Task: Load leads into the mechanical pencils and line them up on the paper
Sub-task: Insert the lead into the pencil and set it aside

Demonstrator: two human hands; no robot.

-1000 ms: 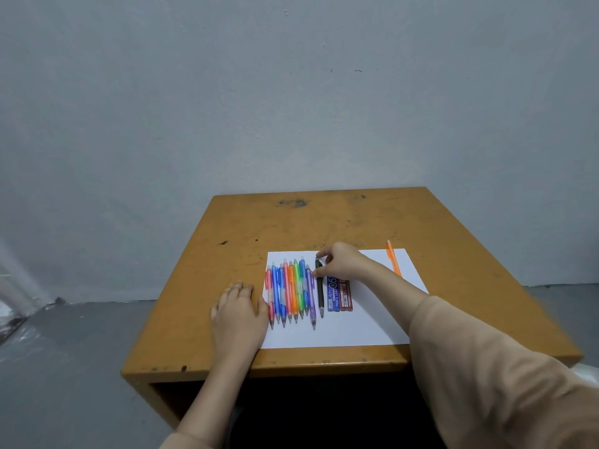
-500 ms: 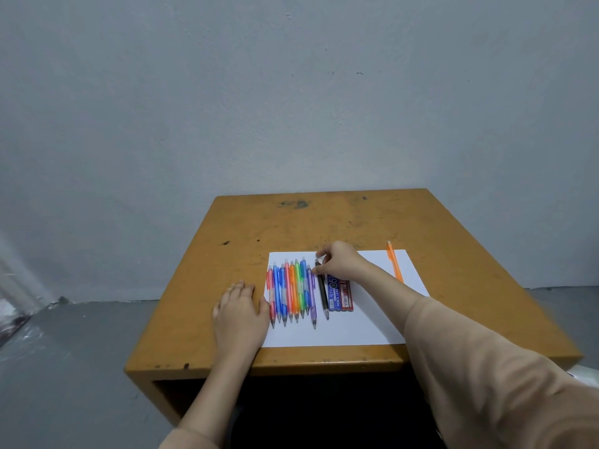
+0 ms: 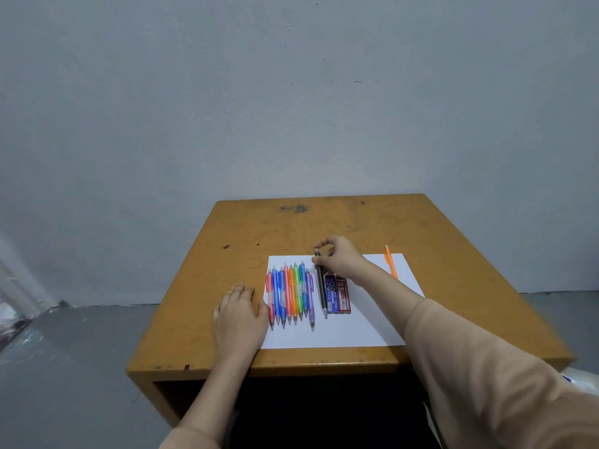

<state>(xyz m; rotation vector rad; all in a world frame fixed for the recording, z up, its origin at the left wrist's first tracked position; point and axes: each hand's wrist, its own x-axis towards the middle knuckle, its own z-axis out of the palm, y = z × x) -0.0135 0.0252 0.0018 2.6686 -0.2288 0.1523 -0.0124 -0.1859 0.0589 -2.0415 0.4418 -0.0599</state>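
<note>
On the white paper a row of colored pencils is lined up already. The left hand lies flat beside it; the right hand pinches the top of the black pencil. That one and the orange pencil seem left to do.

A scuffed yellow-brown wooden desk stands by a grey wall on a grey floor.

— Where are they lying?
— A row of translucent coloured plastic mechanical pencils lies by the white paper sheet's left edge, tips nearward.
— Others?
— A slim black mechanical pencil lies just right of them, beside a blue lead case and a red lead case. An orange plastic pencil crosses the far edge.
</note>
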